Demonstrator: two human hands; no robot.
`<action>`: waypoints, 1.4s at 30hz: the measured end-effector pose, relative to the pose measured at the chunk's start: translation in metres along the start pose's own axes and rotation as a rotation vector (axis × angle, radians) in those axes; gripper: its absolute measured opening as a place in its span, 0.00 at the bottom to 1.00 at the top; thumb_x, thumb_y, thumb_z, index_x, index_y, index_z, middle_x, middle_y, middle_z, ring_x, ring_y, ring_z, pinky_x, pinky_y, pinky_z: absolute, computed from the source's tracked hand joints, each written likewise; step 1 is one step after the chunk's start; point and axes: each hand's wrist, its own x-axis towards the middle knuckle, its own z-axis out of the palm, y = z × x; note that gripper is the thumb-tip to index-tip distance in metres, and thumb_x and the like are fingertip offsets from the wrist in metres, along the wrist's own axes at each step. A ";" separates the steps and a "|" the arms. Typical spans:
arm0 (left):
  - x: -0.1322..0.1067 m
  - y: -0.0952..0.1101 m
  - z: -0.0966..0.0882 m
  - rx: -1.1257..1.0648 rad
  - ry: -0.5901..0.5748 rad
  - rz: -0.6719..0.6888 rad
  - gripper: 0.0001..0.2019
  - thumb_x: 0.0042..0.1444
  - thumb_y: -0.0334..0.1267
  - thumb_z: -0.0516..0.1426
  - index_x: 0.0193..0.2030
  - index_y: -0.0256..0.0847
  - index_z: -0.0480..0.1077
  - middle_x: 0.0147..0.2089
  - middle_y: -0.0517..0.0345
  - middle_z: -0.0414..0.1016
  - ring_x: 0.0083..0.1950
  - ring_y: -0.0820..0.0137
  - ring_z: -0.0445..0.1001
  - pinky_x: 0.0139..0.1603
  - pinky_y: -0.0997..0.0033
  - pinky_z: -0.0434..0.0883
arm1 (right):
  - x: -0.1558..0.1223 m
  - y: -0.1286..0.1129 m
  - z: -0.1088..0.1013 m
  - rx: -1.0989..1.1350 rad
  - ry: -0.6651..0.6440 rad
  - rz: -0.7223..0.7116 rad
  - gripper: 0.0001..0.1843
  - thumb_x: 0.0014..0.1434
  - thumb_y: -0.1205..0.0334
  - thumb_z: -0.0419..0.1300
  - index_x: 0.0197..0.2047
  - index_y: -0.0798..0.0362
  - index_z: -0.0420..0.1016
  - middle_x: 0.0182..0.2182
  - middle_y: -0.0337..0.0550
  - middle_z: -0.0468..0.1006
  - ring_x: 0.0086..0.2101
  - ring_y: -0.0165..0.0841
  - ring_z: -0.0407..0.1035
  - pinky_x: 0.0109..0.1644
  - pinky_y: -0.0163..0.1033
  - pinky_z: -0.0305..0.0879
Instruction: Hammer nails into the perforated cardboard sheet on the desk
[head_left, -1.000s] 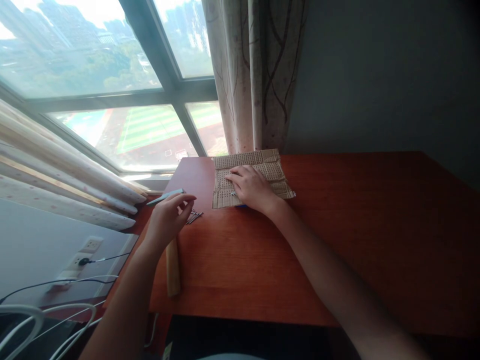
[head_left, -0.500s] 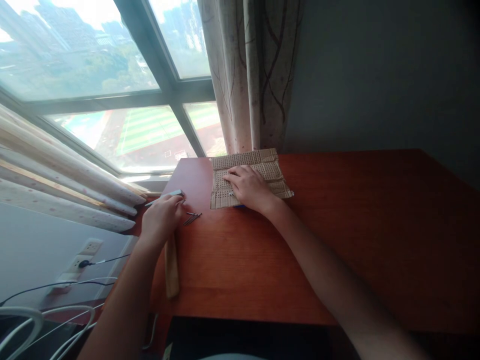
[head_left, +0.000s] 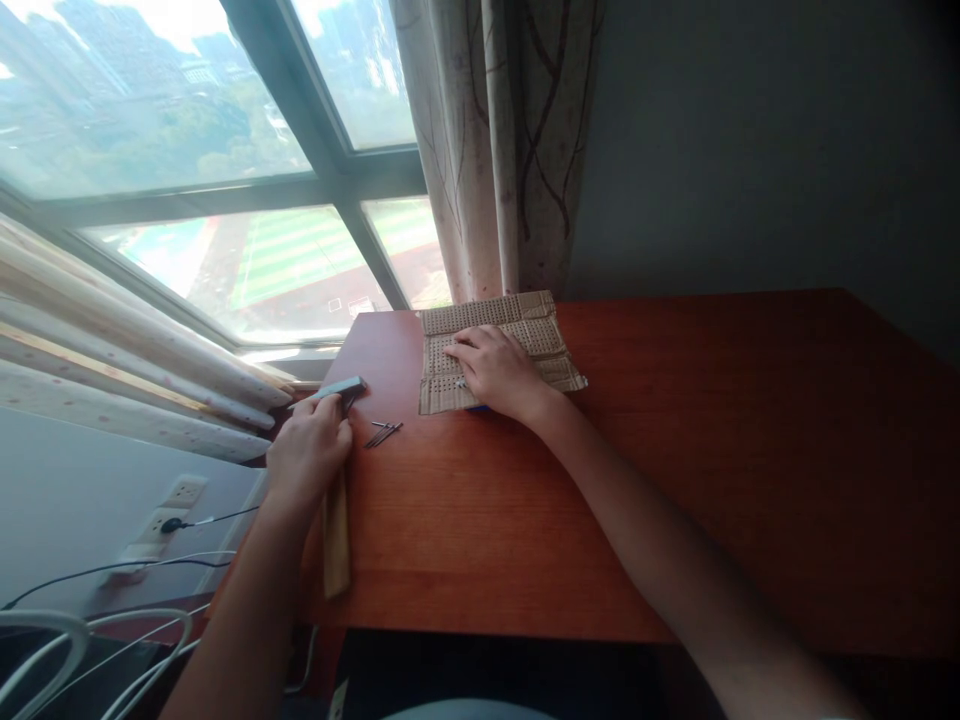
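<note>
At the left of the desk, my left hand (head_left: 309, 445) is closed around a hammer near its head. The hammer's grey metal head (head_left: 349, 386) shows beyond my fingers, and its wooden handle (head_left: 337, 540) runs back toward me. Several loose nails (head_left: 384, 433) lie just right of that hand. My right hand (head_left: 495, 370) rests with fingers extended on a brown cardboard sheet (head_left: 480, 318) full of small holes. A small silvery bit (head_left: 460, 383) shows by the thumb, too small to name. Something blue (head_left: 478, 408) peeks out under the sheet's near edge.
The reddish wooden desk (head_left: 675, 450) reaches far to the right. A window (head_left: 285, 250) and curtains (head_left: 469, 150) stand behind it. Left of the desk are wall sockets (head_left: 161, 520) with a plug, and white cables (head_left: 150, 620) hang below.
My left hand has shifted slightly left and toward me, and now wraps the hammer, showing more of its head. My right hand stays on the cardboard.
</note>
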 end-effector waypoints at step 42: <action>0.009 0.000 0.005 0.024 -0.003 0.052 0.21 0.65 0.44 0.47 0.53 0.36 0.75 0.54 0.38 0.74 0.50 0.51 0.77 0.52 0.56 0.72 | -0.001 0.001 0.001 -0.005 0.010 0.004 0.20 0.69 0.66 0.51 0.58 0.49 0.78 0.58 0.47 0.75 0.56 0.43 0.63 0.61 0.50 0.59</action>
